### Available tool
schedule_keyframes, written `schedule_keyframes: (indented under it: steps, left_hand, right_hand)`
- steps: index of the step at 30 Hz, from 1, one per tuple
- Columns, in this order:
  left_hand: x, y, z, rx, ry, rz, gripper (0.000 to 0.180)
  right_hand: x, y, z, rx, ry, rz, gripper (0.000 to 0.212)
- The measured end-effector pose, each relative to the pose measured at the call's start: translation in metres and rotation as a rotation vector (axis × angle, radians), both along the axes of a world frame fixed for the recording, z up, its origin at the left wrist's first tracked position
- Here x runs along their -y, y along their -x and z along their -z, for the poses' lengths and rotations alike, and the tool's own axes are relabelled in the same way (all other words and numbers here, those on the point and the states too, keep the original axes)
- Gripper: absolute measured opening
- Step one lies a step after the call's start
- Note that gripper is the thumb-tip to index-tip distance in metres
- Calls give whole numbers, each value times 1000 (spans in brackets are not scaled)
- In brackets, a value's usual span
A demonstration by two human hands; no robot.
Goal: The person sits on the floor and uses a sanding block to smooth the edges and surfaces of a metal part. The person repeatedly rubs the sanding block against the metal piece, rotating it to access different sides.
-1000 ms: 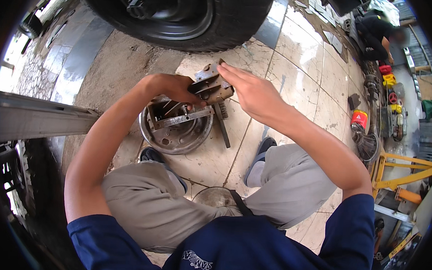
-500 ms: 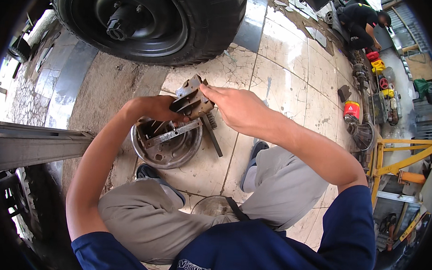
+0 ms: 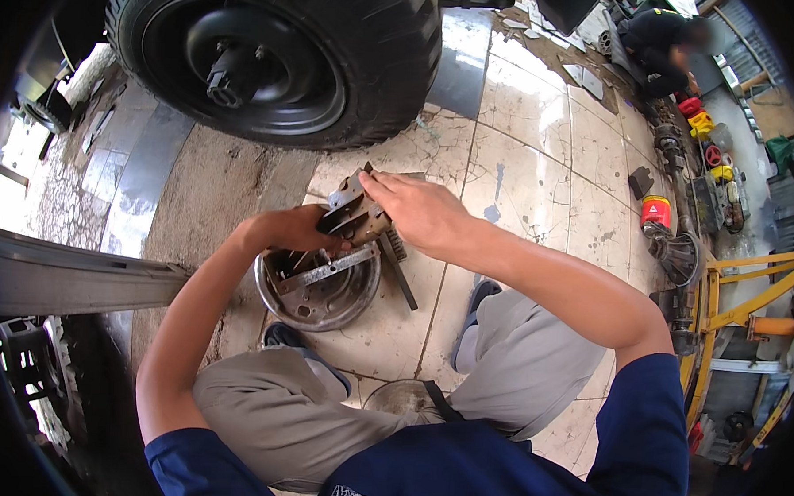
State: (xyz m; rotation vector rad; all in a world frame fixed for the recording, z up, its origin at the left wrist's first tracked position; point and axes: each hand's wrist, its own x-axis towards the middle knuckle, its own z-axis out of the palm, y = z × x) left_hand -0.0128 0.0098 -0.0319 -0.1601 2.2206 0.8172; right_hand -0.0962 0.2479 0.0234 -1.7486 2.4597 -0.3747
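Two hands on metal bracket, over far edge of wheel rim

Metal bracket sits between both hands, tilted, over far right part of a steel wheel rim on the floor. Left hand grips bracket's left side, fingers curled around it, some tips visible at the near edge. Right hand lies along the right side, fingers straight and together, tips at bracket's far corner; thumb hidden, can't tell if it clamps. Angular metal frame rests on the rim, near side of bracket; contact between those two unclear. Wire brush just right of rim, handle pointing near.

Room: tiled floor stretches right from right hand to red can. Far side limited by big tire, short floor strip before it. Left side limited by grey beam, end near left forearm. Near side: shoes, left one close to rim's near edge, right one farther right.
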Motion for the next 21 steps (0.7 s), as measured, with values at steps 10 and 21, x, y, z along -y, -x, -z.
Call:
schedule_keyframes:
  steps: [10,21]
  left_hand:
    - [-2,-1,-9,0,-23,-16,88]
    - [-7,-1,-10,-19,47,-49,89]
  right_hand:
    - [0,-9,-15,249,-78,105,52]
    - [-15,-2,8,466,116,126,46]
